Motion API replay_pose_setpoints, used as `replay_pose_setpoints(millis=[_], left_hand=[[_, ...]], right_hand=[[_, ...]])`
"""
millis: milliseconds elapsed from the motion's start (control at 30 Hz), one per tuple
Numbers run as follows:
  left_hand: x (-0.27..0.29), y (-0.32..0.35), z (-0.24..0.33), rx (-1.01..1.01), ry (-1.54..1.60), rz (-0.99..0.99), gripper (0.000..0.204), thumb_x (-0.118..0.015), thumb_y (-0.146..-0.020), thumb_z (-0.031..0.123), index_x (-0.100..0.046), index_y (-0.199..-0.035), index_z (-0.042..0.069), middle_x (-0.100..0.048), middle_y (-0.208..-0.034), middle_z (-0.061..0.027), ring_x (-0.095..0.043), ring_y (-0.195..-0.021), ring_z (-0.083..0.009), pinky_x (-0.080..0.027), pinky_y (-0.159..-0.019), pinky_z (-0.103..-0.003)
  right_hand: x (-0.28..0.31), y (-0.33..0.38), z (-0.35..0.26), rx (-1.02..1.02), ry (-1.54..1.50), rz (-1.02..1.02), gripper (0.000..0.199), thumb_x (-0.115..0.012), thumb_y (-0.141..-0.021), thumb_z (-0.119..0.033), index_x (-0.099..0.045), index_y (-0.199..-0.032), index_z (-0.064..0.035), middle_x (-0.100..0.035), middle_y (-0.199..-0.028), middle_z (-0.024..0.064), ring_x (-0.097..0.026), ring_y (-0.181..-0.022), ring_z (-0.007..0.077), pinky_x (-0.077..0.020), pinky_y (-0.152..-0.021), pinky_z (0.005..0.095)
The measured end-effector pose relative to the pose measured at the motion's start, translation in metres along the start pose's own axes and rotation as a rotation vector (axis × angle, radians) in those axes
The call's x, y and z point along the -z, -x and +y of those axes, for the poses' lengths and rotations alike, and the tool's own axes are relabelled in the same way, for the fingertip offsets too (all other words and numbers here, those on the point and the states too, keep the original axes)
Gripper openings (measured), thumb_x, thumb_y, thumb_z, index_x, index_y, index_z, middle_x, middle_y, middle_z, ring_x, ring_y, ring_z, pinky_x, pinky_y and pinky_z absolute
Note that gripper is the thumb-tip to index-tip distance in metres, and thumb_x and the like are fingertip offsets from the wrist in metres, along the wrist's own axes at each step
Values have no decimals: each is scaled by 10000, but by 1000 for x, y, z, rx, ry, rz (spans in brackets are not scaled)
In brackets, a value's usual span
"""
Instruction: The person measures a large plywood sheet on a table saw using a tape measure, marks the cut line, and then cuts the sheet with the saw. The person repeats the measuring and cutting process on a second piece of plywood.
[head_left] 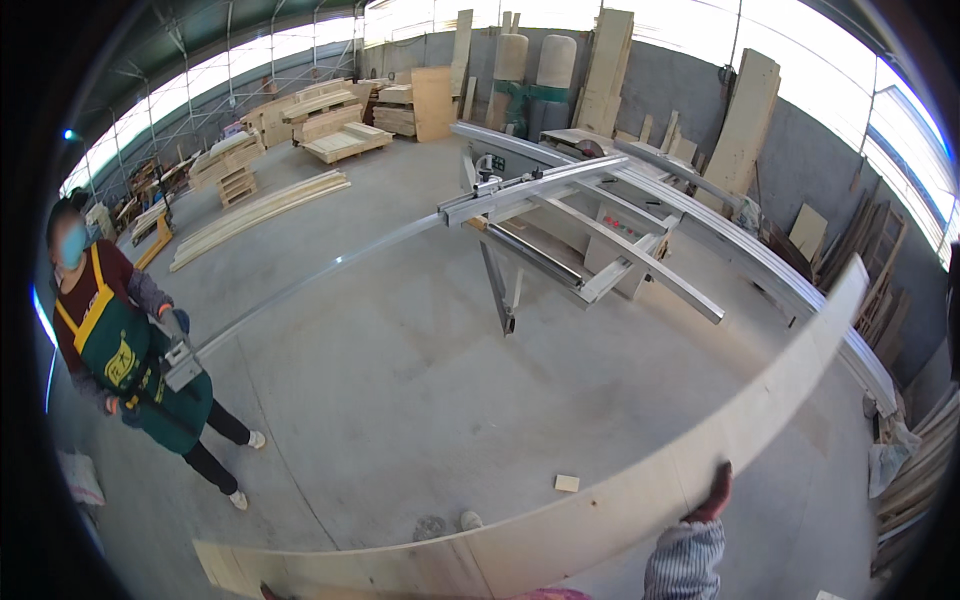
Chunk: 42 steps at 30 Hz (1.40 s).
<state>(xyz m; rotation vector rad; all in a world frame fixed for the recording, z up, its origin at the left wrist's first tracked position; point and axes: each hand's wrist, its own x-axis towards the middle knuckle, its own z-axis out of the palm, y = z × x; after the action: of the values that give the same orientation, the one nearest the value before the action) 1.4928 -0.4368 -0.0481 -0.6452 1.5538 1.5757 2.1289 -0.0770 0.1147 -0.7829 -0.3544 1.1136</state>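
Note:
A long, pale wooden board (600, 510) stretches across the lower part of the head view, from lower left up to the right; the lens bends its shape. My right hand (714, 496) grips its near edge right of the middle, thumb against the face, with a striped sleeve (684, 560) behind it. Close to the board's left end, only a dark fingertip of my left hand (267, 592) shows at the lower edge, lying over the wood. The rest of that hand is cut off by the frame.
Ahead stands a sliding table saw (600, 220) with aluminium rails. At left, a co-worker (130, 340) in a green apron holds a block at the end of its long metal bar (330, 265). A small wood offcut (567, 483) lies on the floor. Stacked lumber (340, 130) stands behind.

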Motion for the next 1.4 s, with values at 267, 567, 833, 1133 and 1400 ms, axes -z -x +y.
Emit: replay_pose_setpoints(millis=[267,567,833,1133,1400], left_hand=[[6,-55,37,31,326,144,512,-645,-766,615,-613,-1021,172,-519,-581,-28,-463,-462,-196,-468,-432,-311],[-36,-42,30,-793,158,-521,364,-511,-906,471,-559,-1104,169,-467,-562,-30,-400,-451,-158,-462,-494,-344],[-201,-33,104,-278,511,-660,661,-363,-887,682,-185,-431,238,-165,-356,57,-127,-297,-113,-70,-338,-295],[-353,-24,177,-216,234,132,602,-506,-785,729,-536,-804,127,-463,-485,-42,-474,-354,-205,-401,-359,-349],[-456,-110,181,-233,263,-117,554,-540,-861,594,-582,-954,50,-569,-660,-53,-527,-479,-165,-439,-456,-328]], right_hand=[[-135,-141,160,-377,-234,-29,425,-623,-839,-343,-610,-1140,-44,-637,-1113,119,-588,-1051,302,-452,-960,452],[-257,-226,286,-445,-97,-11,385,-634,-826,-284,-607,-1123,-41,-650,-1054,117,-615,-967,314,-489,-891,463],[-273,-350,377,-369,197,-503,621,-608,-800,-501,-539,-1239,-67,-572,-1218,141,-538,-1109,345,-440,-945,502],[-287,-504,398,-611,442,-186,551,-578,-857,-423,-531,-1244,-34,-579,-1204,151,-576,-1052,297,-485,-894,430],[-287,-539,479,-753,516,-75,463,-552,-900,-379,-550,-1200,-25,-614,-1151,139,-607,-1020,264,-511,-881,394]])
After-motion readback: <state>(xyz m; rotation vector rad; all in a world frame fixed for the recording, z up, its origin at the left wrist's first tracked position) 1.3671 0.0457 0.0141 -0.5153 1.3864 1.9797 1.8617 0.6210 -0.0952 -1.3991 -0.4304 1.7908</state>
